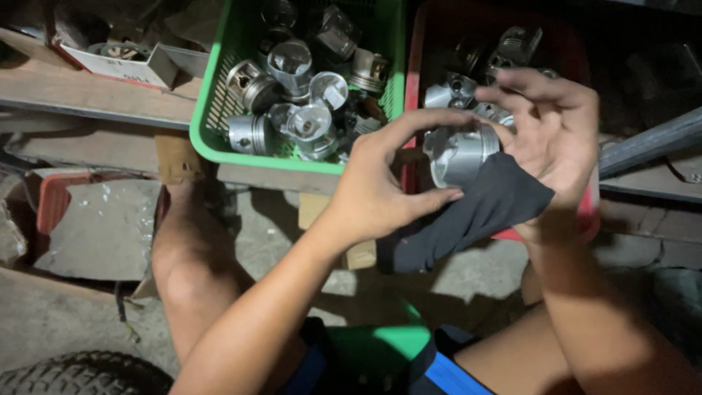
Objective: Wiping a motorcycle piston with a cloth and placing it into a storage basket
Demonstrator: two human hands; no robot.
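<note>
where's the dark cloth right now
In the head view, right of centre: the dark cloth hangs under the metal piston, between the left hand and right hand, before the red basket.

My arms are bare to the elbow, no sleeves, rings or watch on my left hand or right hand; knees bare, shorts dark with blue trim at six o'clock.

Green basket of pistons, perhaps a tyre

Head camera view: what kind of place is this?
Probably a small engine repair workshop: a green basket and a red basket hold metal pistons, both hands grip a piston with a dark rag.
</note>
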